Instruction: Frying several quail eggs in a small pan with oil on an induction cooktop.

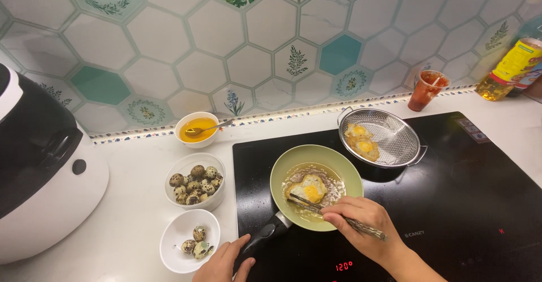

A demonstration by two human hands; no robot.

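Left hand [226, 262] wrapped round black pan handle [266, 234], right hand [361, 225] pinching chopsticks [333, 214] over fried egg [307, 189]

White counter [135, 225]: cooktop [451, 203], rice cooker [39, 163], three bowls [195, 189], sauce cup [426, 89], oil bottle [511, 64]

Glossy glass, matt glaze, bare steel mesh

The cooktop [463, 203] is smooth black glass — mirror-glossy; the small pan [339, 163] looks matt pale-green enamel with a black plastic handle [266, 234]. The strainer [395, 138] is fine, dull-shining metal mesh; the chopsticks [339, 217] look speckled and satin. Quail eggs [196, 185] have mottled matt shells — their bowl [186, 166] is translucent plastic.
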